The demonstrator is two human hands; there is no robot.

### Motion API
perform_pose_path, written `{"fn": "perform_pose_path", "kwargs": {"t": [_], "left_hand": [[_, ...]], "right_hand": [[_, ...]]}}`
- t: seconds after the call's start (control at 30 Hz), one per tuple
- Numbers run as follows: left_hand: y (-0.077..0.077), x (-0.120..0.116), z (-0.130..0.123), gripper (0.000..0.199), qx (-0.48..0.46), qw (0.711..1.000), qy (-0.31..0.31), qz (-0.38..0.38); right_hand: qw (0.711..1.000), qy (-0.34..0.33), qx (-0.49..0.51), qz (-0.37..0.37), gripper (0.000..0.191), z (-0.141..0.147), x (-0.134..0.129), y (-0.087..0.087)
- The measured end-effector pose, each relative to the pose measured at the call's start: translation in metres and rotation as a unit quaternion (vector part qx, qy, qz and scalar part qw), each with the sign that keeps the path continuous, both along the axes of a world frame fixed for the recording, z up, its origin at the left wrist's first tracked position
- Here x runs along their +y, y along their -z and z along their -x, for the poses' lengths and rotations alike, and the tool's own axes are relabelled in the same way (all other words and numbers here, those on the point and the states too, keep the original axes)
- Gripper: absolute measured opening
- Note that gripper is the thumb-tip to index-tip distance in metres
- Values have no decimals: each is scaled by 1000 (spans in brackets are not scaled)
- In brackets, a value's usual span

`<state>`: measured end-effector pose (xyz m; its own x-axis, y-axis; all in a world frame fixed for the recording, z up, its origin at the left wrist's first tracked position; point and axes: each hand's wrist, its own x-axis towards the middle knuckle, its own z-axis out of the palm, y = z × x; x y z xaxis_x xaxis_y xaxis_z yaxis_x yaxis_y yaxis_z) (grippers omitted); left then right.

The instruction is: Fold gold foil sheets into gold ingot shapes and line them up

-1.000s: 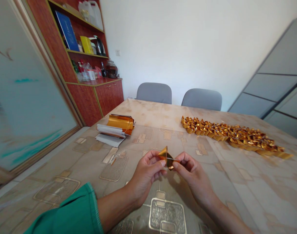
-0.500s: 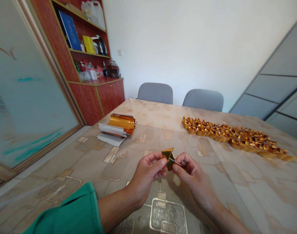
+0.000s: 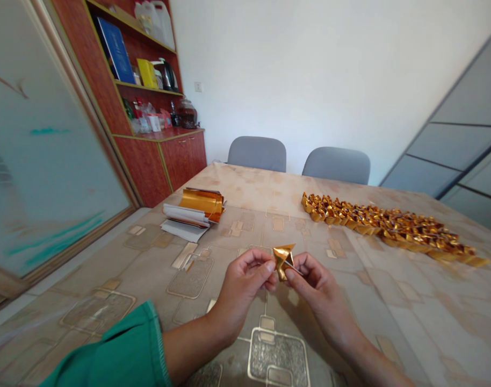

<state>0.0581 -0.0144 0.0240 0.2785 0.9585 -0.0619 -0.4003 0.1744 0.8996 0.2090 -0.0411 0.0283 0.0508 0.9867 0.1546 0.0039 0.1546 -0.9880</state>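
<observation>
Between my hands, above the table, is a small folded piece of gold foil paper (image 3: pixel 283 257) with a pointed upper edge and a pale edge running across its right side. My left hand (image 3: pixel 247 285) pinches its left side between thumb and fingers. My right hand (image 3: pixel 316 279) is closed on its lower right side, the thumb pressed against the foil. Both hands' fingertips partly cover the piece. Left of them lies a loosely curled stack of gold foil sheets (image 3: pixel 201 201) with white backs. Many folded gold pieces (image 3: pixel 382 223) stand in tight rows to the right.
The table (image 3: pixel 265 183) has a patterned cover. Two grey chairs (image 3: pixel 257 153) stand behind it against the white wall. A reddish wooden cabinet (image 3: pixel 185 161) with loaded shelves is at the back left, beside a frosted glass door (image 3: pixel 52 145).
The gold foil piece has shifted slightly right and turned, so its upper face now shows more toward me. My left fingers sit nearer its left edge. Everything else stays in place.
</observation>
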Motion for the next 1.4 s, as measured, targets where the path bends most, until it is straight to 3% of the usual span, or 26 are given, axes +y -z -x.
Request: {"fn": "perform_pose_path", "kwargs": {"t": [0.13,0.23,0.4,0.5,0.67,0.87,1.07,1.23,1.4], "left_hand": [[-1,0,-1,27,-9,1000,-7,5],[-1,-1,-2,29,-48,999,18,19],[-2,-3,-2,26,-102,993,51,25],[-3,-3,-2,22,-112,991,61,41],[-2,-1,-1,28,-129,988,53,63],[0,-2,-1,26,-89,994,58,35],[5,1,-1,28,-33,999,41,-5],[6,1,-1,25,13,1000,18,-3],[3,1,-2,23,43,999,-11,-28]], "right_hand": [[989,63,-116,-73,15,2,-3,4],[949,100,-244,-174,15,2,-7,4],[866,84,-390,-302,11,-1,-13,-1],[852,69,-419,-306,13,-4,-14,-2],[875,46,-394,-276,25,-5,-10,-1],[917,56,-319,-232,26,-3,-9,-3],[923,24,-305,-233,23,-1,-9,-6],[982,48,-151,-102,9,1,-8,-5],[997,48,-50,-23,16,3,-5,0]]}}
